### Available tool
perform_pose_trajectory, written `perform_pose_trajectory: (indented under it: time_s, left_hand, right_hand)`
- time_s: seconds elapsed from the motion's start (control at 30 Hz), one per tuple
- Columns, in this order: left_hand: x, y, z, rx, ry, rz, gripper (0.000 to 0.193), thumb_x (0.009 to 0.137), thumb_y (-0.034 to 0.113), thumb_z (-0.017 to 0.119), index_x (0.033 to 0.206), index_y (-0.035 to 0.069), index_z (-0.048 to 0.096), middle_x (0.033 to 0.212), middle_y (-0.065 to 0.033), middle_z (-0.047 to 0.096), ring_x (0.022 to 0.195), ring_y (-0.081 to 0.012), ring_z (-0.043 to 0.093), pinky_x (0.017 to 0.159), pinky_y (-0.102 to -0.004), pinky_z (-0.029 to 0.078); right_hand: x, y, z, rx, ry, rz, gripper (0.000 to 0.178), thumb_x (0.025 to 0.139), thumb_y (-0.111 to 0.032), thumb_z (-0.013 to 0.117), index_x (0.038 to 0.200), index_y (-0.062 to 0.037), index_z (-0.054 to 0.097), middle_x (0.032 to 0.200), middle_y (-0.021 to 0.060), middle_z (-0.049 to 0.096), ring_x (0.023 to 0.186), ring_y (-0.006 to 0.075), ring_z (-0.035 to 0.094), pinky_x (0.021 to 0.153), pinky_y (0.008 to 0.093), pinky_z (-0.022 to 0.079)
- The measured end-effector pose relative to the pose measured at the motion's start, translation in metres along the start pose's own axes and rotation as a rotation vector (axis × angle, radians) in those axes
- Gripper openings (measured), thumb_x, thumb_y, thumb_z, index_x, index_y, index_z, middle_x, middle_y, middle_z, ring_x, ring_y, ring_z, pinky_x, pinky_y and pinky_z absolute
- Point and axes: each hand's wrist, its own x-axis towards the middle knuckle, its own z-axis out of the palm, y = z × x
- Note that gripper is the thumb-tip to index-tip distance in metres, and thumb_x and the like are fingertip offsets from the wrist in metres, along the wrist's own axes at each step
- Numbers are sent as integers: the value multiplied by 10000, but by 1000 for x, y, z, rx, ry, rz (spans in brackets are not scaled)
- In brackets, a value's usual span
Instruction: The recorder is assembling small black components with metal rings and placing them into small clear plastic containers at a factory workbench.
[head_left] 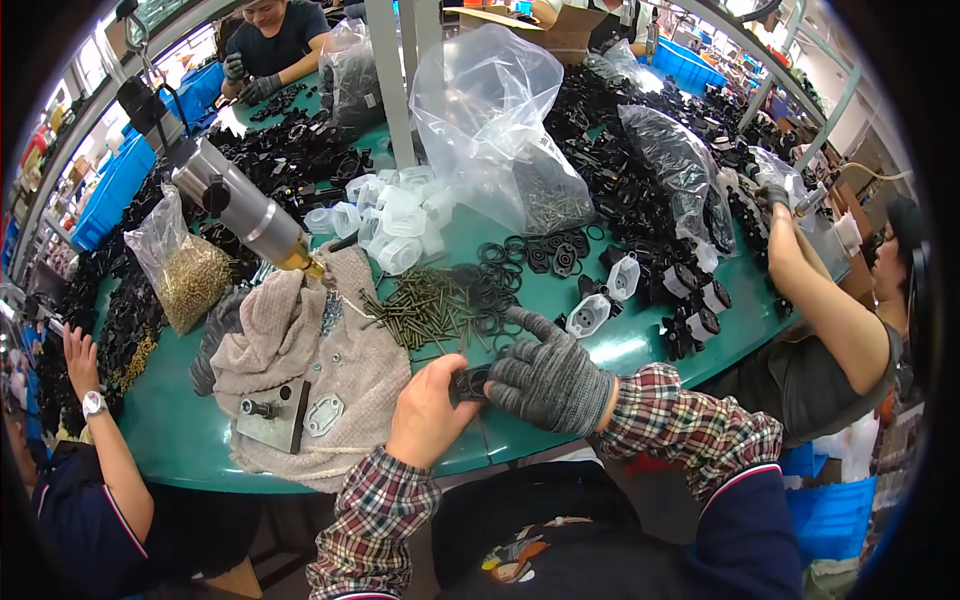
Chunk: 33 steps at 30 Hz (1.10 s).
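Note:
Near the table's front edge, my bare left hand (428, 412) pinches a small black plastic part (468, 385) between thumb and fingers. My right hand (552, 378), in a grey knitted glove, grips the same part from the other side, with its index finger stretched away from it. Just beyond the hands lies a heap of long brass-coloured screws (422, 310). Black rubber rings (496, 268) are scattered beside it. On a beige towel (375, 375) to the left rest a metal block (272, 415) with a bolt and a flat metal plate (323, 414).
A power screwdriver (240, 205) hangs over the towel. Translucent plastic cups (397, 225), a clear bag (500, 130) and heaps of black parts (620, 150) cover the green table (620, 350) farther back. Co-workers sit at left, right and far side; a metal post (392, 90) stands mid-table.

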Motion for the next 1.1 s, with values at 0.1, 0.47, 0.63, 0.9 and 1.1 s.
perform_pose_trajectory:
  time_s: [0.1, 0.47, 0.63, 0.9, 1.1]
  left_hand:
    - [0, 0, 0, -1, -4, 11, 527, 591, 63, 720, 1037, 63, 439, 909, -120, 561, 817, -287, 571, 689, -353, 475]
    - [-1, 7, -2, 79, -59, 154, 365, 609, 51, 705, 940, 69, 552, 1049, -144, 561, 907, -291, 574, 746, -338, 482]
    - [5, 16, 4, 138, -73, 186, 336, 605, 75, 714, 912, 80, 578, 1049, -150, 555, 892, -308, 568, 739, -347, 481]
    - [12, 32, 14, 236, 16, 240, 303, 625, 95, 684, 906, 117, 574, 1026, -106, 548, 858, -277, 558, 714, -354, 474]
    - [16, 26, 25, 236, -62, 296, 391, 602, 82, 714, 958, 92, 553, 1026, -106, 557, 879, -291, 559, 737, -358, 472]
  right_hand:
    - [-1, -2, 3, 37, 18, 39, 99, 656, -162, 559, 740, -127, 599, 689, -5, 531, 714, 178, 537, 932, 517, 364]
    - [-15, -2, 1, -19, 8, 94, 130, 651, -187, 576, 768, -144, 612, 849, 14, 581, 823, 188, 550, 931, 510, 360]
    - [-36, 4, -2, -19, 125, 114, 169, 657, -220, 610, 812, -153, 612, 897, 23, 583, 844, 195, 552, 915, 472, 382]
    - [-93, 12, -15, 71, 41, 437, 362, 669, -273, 643, 1006, -157, 583, 992, 45, 579, 842, 225, 556, 770, 376, 449]
    - [-97, 16, -22, 40, -237, 436, 452, 667, -276, 646, 1088, -149, 541, 1008, 61, 566, 845, 253, 561, 710, 366, 454]
